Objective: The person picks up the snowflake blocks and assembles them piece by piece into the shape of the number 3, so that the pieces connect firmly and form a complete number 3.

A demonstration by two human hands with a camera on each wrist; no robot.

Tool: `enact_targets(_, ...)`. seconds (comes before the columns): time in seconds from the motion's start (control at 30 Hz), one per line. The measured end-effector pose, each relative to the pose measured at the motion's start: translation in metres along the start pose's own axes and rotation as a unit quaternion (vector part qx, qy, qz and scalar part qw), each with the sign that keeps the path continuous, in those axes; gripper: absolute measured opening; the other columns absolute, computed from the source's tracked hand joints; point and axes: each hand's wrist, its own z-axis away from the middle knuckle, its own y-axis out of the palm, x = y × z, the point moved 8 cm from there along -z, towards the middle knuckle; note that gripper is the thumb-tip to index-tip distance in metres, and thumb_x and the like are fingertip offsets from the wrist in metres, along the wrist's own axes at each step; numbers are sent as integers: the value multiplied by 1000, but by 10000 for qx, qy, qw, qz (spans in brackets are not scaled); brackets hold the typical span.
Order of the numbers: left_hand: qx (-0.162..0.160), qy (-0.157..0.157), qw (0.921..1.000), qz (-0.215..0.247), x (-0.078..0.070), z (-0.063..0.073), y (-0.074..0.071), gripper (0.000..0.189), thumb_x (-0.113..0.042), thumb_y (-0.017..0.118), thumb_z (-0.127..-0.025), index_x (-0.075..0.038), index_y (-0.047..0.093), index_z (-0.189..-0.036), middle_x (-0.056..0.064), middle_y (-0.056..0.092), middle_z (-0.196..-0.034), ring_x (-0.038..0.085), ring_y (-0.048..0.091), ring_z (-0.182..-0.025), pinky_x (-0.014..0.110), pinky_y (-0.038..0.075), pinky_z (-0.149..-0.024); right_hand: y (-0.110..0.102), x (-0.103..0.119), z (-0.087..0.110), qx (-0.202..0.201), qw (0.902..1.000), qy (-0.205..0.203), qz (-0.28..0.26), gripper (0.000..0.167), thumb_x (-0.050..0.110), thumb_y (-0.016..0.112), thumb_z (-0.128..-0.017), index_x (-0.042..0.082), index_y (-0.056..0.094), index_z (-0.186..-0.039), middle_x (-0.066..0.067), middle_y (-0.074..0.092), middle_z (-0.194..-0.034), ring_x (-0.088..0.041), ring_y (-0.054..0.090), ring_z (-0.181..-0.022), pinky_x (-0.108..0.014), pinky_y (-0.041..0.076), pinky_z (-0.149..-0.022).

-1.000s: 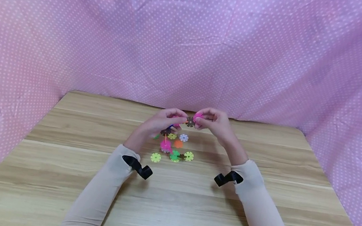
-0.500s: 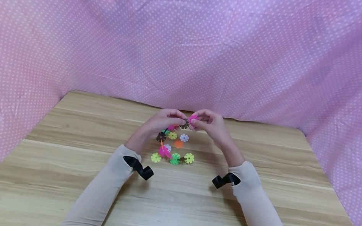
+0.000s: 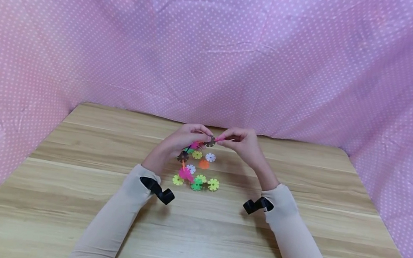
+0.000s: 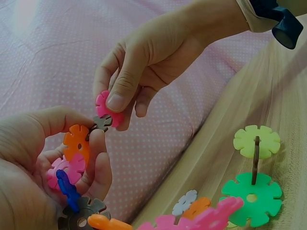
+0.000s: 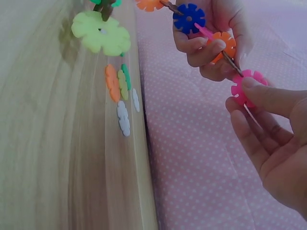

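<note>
1. Gripping brown disc [image 4: 102,123] between left hand [image 3: 184,138] fingertips, near its edge.
2. Pinching pink disc [image 5: 256,77] with right hand [image 3: 243,144]: thumb across its face, fingers behind.
3. Holding pink disc against edge of brown disc, in gap between both hands, raised above table [image 3: 192,232]. Can't tell how deep into slot.
4. Continuing from brown disc along joined chain by left palm: orange disc [image 4: 73,140], second pink disc [image 4: 74,165], blue disc [image 4: 67,190], dark brown disc [image 4: 91,208].
5. Going on from there through more orange and pink to green disc [image 4: 264,201], then via thin brown piece to lime disc [image 4: 244,143]. Can't tell if touching table at that end.
6. Lying apart on table, below hands in head view: white disc [image 3: 210,158], flat orange piece [image 3: 204,164], yellow disc [image 3: 197,155].
7. Wearing black mounts [image 3: 165,195] on both wrists, over beige sleeves [image 3: 109,225].
8. Hanging behind table: pink dotted cloth [image 3: 219,38].
</note>
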Motion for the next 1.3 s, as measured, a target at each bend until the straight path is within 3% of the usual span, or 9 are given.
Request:
enact_targets(0.23,40,204,9997,-120,-6,1,0,16,-13,64,-100,-3,67,-113,3,70,-98,20,65,-84,48,58,-96,1,7,-1,-103,9987,-473,160,7,-6,80,-82,-4,79,-89,-23,74,-88,-4,67,-74,-17,58,-64)
enact_targets(0.33,-6,286,9993,-235,-8,1,1,17,-11,65,-100,-2,67,-114,4,70,-97,24,66,-87,52,56,-99,3,10,-1,-148,9981,-581,130,7,-9,80,-81,-6,79,-87,-25,73,-86,-3,65,-72,-14,55,-62)
enact_targets(0.43,-40,309,9990,-318,-9,0,1,18,-9,65,-99,0,65,-115,4,70,-96,25,66,-89,53,56,-100,6,7,-1,-197,9984,-515,125,9,-12,79,-80,-8,78,-88,-28,72,-87,-3,63,-72,-12,55,-62)
enact_targets(0.6,-57,296,9987,-415,-9,0,-5,17,-9,65,-99,-1,66,-114,4,70,-95,20,67,-84,41,61,-91,11,-1,-2,-193,9995,-186,136,12,-8,79,-82,-8,77,-94,-28,72,-94,-11,69,-79,-18,61,-70)
enact_targets(0.73,28,324,9981,-515,-10,2,-9,17,-11,65,-99,-2,66,-113,5,70,-98,27,68,-93,42,61,-92,14,-2,-2,-18,9999,56,155,19,-1,81,-83,-5,76,-102,-23,75,-101,-22,73,-89,-24,63,-77)
enact_targets(0.9,-28,289,9981,-549,-9,4,-15,15,-13,65,-99,-5,66,-112,5,71,-101,33,66,-101,50,57,-100,11,-8,-2,335,9990,299,91,36,-1,81,-83,-8,69,-117,-28,71,-110,-36,71,-98,-29,62,-84)
enact_targets(1.03,-117,236,9985,-482,-8,6,-23,17,-13,65,-99,-6,65,-114,4,72,-102,34,66,-105,55,52,-104,9,-22,2,672,9947,741,235,41,-3,79,-84,-10,66,-122,-29,71,-109,-31,71,-96,-25,61,-83)
enact_targets(1.17,-108,255,9981,-542,-8,7,-31,19,-13,63,-100,-4,64,-117,5,72,-105,33,66,-107,47,56,-101,16,-39,4,1418,9818,1030,727,38,0,78,-87,-8,67,-122,-22,74,-107,-24,71,-95,-26,61,-83)
enact_targets(1.3,-54,187,9983,-551,-6,10,-36,20,-15,62,-101,-5,64,-118,5,72,-108,31,66,-107,42,58,-99,28,-51,2,2171,9659,933,1056,35,1,76,-89,-5,67,-122,-22,73,-109,-27,70,-98,-32,62,-82)
